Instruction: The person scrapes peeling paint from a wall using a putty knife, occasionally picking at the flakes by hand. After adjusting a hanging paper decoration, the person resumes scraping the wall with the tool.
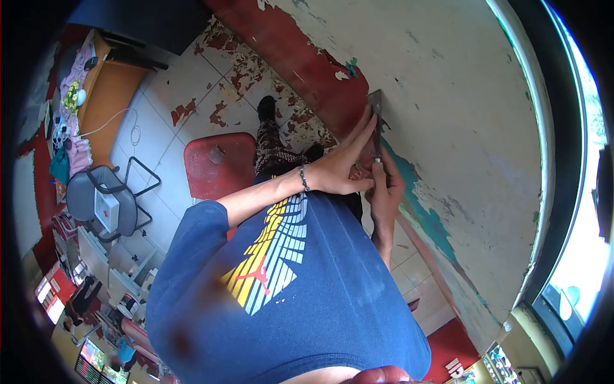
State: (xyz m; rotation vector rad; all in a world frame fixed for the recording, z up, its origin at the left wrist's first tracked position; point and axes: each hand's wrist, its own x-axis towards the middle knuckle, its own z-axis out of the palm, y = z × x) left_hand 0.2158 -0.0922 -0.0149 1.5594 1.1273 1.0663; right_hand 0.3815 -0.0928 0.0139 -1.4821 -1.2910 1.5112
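Note:
My right hand (387,192) is closed around the handle of a paint scraper (376,102), its thumb lying along the handle. The metal blade rests against the wall (460,128), where red paint meets a pale upper coat. My left hand (336,169), with a dark bracelet on the wrist, has its fingers stretched out and pressing on the blade. Its thumb points toward the right thumb. Peeling red paint (320,70) edges the work spot, and turquoise patches (428,217) show where the pale coat has come off.
Paint flakes (185,112) litter the tiled floor around my feet. A red seat (220,169) with a small object on it stands at my left. Farther left are a grey chair (80,198) holding a white box and a wooden desk (115,96). A window (575,256) lies at right.

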